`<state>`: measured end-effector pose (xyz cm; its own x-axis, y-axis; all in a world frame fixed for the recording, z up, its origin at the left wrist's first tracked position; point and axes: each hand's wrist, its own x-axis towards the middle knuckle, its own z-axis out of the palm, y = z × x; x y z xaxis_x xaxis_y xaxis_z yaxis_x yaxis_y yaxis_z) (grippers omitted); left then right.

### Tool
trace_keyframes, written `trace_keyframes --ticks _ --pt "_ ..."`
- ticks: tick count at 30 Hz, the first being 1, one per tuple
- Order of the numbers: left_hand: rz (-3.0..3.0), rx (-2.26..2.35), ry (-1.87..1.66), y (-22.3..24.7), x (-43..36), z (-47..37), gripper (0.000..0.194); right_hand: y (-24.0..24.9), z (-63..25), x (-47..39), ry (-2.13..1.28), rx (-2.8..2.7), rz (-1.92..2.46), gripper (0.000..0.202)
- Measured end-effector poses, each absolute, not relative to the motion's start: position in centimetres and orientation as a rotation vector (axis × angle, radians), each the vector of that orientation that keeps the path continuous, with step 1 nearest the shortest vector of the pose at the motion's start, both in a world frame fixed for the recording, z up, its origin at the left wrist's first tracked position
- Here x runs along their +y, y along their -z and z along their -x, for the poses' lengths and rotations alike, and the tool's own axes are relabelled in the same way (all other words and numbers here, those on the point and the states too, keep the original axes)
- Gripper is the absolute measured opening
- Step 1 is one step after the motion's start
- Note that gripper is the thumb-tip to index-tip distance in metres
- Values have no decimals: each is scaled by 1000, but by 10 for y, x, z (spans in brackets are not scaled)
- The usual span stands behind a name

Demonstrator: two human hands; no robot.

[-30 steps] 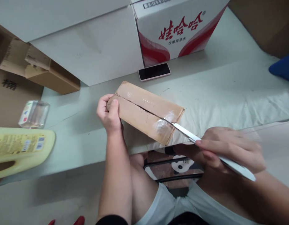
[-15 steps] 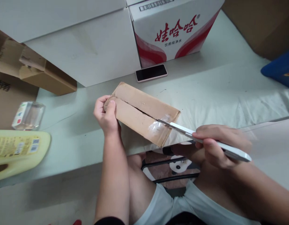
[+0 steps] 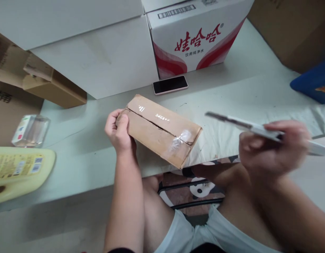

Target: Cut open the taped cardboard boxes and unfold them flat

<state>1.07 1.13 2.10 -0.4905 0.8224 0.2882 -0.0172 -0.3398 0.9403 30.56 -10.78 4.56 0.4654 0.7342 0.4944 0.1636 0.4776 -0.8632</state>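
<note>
A small brown cardboard box (image 3: pixel 151 137) is tilted over the table's front edge. A slit runs along the middle seam of its top, and clear tape (image 3: pixel 179 140) shines at its right end. My left hand (image 3: pixel 118 131) grips the box by its left end, thumb on top and fingers behind. Off to the right, my right hand (image 3: pixel 275 147) is closed around a white utility knife (image 3: pixel 259 130), somewhat blurred. Its blade is out, points left and is clear of the box.
Behind the box a phone (image 3: pixel 170 85) lies before a red-and-white carton (image 3: pixel 191 49) and a large white box (image 3: pixel 99 59). On the left are a clear plastic container (image 3: pixel 33 131) and a yellow bottle (image 3: pixel 22 172). A blue object (image 3: pixel 312 82) stands at right.
My right hand has lifted the knife out of the seam at the box's right end and moved it up and right. My left hand and the box have stayed nearly in place.
</note>
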Motion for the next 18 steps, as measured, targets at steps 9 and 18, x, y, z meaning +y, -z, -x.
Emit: trace_keyframes --ticks 9,18 --pt "-1005 1148 -2034 -21 13 0 41 -11 -308 -69 -658 -1773 1889 54" --pt "-1208 1007 -1816 8 20 39 39 -10 -282 -80 -943 -2138 1252 43"
